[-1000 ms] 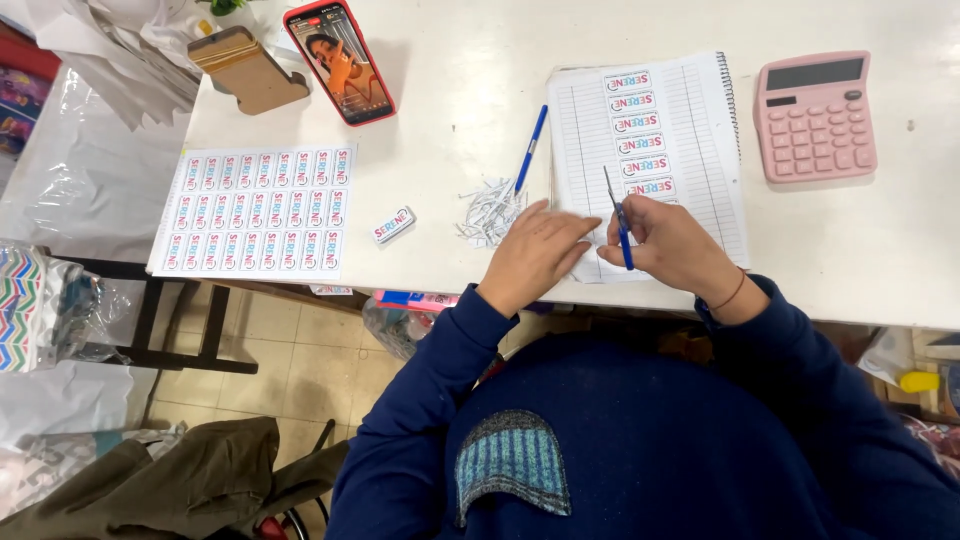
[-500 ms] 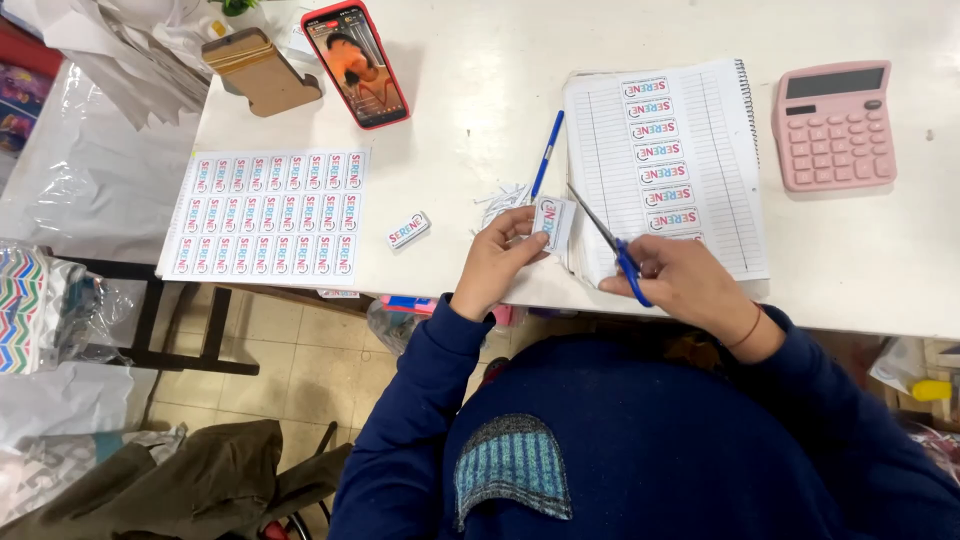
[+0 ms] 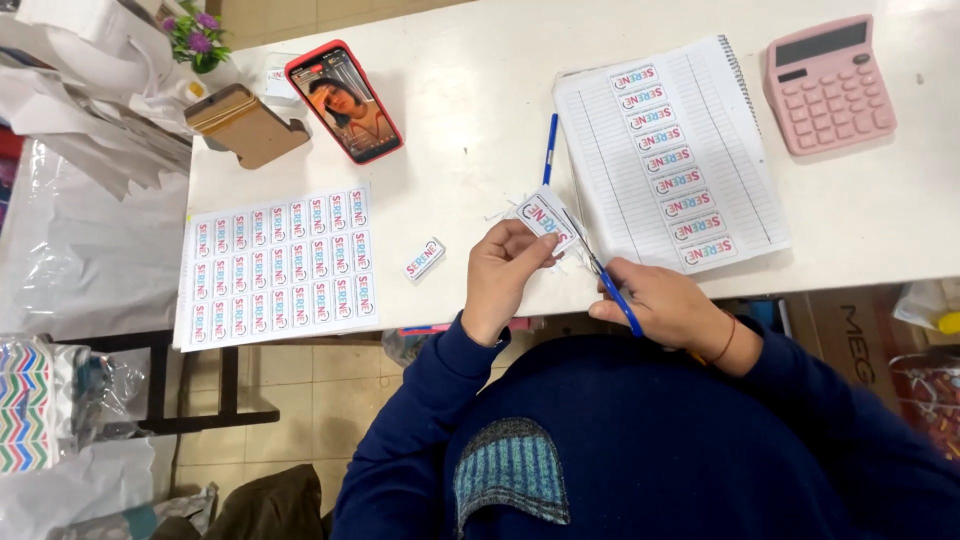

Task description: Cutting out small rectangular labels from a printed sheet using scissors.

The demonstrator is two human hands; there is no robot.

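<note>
My left hand (image 3: 503, 277) pinches a small printed paper label (image 3: 545, 215) at the table's front edge. My right hand (image 3: 655, 303) grips blue-handled scissors (image 3: 603, 277), whose blades reach up against the label's right side. White paper trimmings (image 3: 560, 262) lie under the label. To the right, a lined spiral notebook (image 3: 730, 170) carries a column of several cut labels (image 3: 668, 160). One loose cut label (image 3: 424, 258) rests on the table left of my left hand. A printed sheet of uncut labels (image 3: 282, 265) lies further left.
A blue pen (image 3: 549, 148) lies beside the notebook. A pink calculator (image 3: 829, 83) sits at the far right. A red-cased phone (image 3: 344, 101) leans by a brown cardboard stand (image 3: 243, 125). White bags and purple flowers (image 3: 195, 33) crowd the table's left end.
My left hand has lifted the label up off the trimmings and turned it, and the scissors have swung from pointing down at the table to cutting along the label's edge.
</note>
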